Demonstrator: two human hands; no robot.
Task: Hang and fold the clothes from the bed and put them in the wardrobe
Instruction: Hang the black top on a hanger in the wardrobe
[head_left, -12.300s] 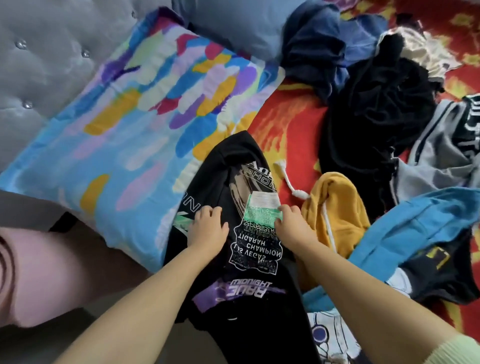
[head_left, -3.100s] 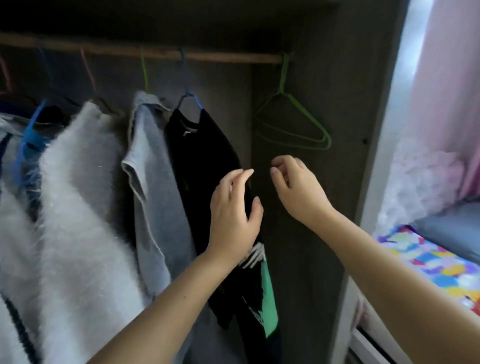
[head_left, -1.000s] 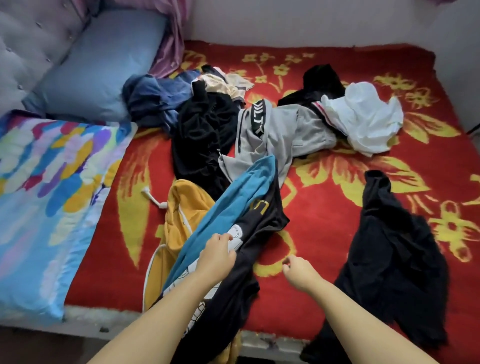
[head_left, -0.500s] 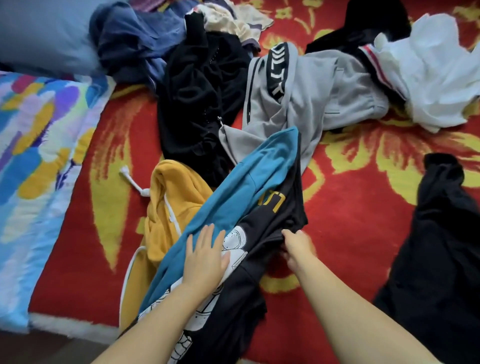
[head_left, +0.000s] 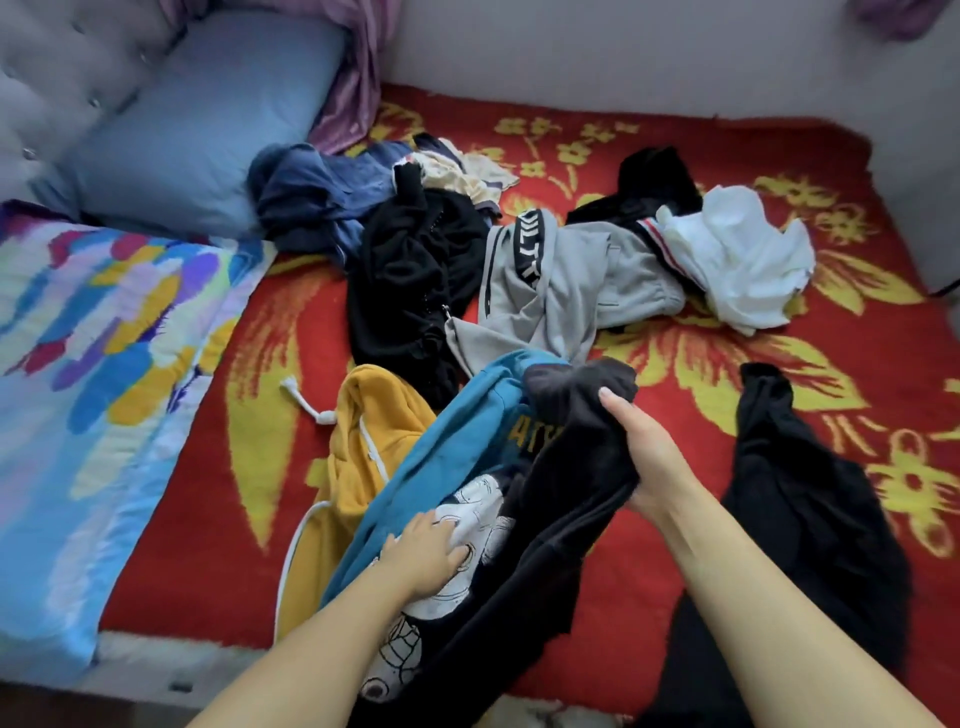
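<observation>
Our right hand (head_left: 641, 452) has a full grip on a bunched black T-shirt (head_left: 566, 467) at the near edge of the bed (head_left: 218, 519); its yellow lettering is unreadable. Our left hand (head_left: 423, 558) presses its white cartoon print (head_left: 480, 514). The grey joggers (head_left: 576, 291) show a lettered black band.

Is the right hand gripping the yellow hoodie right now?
No, the right hand grips the black printed shirt, while the yellow hoodie lies untouched further left on the bed.

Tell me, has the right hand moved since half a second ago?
Yes. The right hand lifted the black shirt's edge up toward the grey trousers.
</observation>
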